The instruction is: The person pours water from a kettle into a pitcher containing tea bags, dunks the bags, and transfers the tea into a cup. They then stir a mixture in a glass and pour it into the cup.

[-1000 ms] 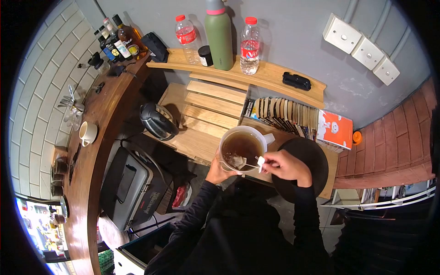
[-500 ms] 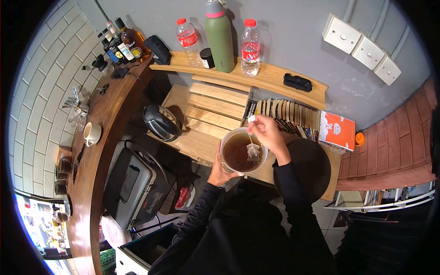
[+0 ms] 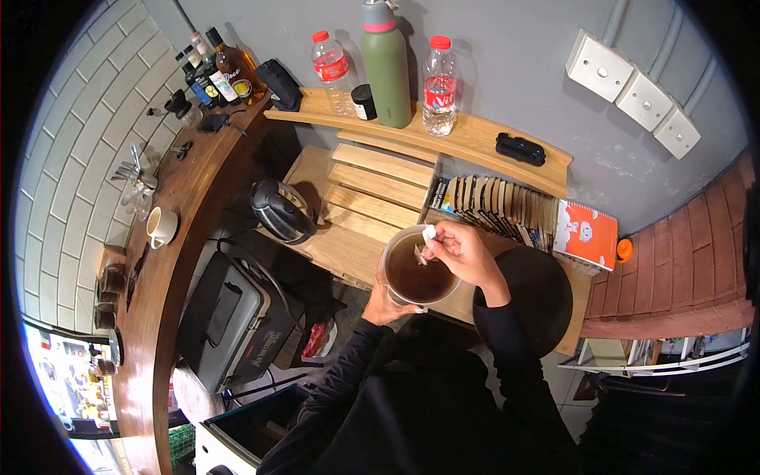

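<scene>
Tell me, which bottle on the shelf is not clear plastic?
The green bottle with the pink band, standing between the two clear bottles with red caps.

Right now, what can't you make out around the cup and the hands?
Head view only:
- Left hand: mostly hidden under the cup.
- Tea bag: too small, sunk in the dark tea; only the tag shows.
- Right hand fingertips: too small to tell its grip.
- Cup handle: hidden by that hand.

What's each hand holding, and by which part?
Left hand holds the mug of tea from below, at its near side. Right hand pinches the tea bag's paper tag above the rim.
</scene>
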Demonstrator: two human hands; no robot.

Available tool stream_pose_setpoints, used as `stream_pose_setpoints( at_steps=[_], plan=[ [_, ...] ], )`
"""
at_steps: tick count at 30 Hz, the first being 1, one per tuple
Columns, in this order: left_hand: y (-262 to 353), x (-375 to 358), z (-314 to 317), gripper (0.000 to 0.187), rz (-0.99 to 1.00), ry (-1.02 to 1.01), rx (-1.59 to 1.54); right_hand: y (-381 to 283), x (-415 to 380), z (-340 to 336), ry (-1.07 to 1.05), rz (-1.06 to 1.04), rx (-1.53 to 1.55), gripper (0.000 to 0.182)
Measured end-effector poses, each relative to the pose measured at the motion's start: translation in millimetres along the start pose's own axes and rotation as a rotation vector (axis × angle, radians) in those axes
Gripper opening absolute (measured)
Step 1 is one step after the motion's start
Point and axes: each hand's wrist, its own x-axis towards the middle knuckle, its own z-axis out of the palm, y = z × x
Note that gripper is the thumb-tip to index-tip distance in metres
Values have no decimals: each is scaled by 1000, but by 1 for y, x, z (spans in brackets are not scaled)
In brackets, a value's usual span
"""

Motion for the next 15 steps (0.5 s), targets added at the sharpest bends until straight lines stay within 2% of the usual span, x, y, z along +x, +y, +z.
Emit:
stream_pose_setpoints(
  at_steps=[3,7,9,13,15],
  plan=[
    [6,6,2,133,59,26,-3,-9,-2,-3,5,-16,16,5],
    [7,6,1,131,15,29,-45,-13,-1,-5,25,-35,-9,5],
    [10,7,0,129,-25,-27,-66,-4,1,-6,57,-63,-35,12],
    [5,4,1,127,9,-4,-24,-13,1,-2,68,-78,9,12],
    [9,0,3,126,6,54,-45,-26,0,0,55,-66,-16,4]
  ],
)
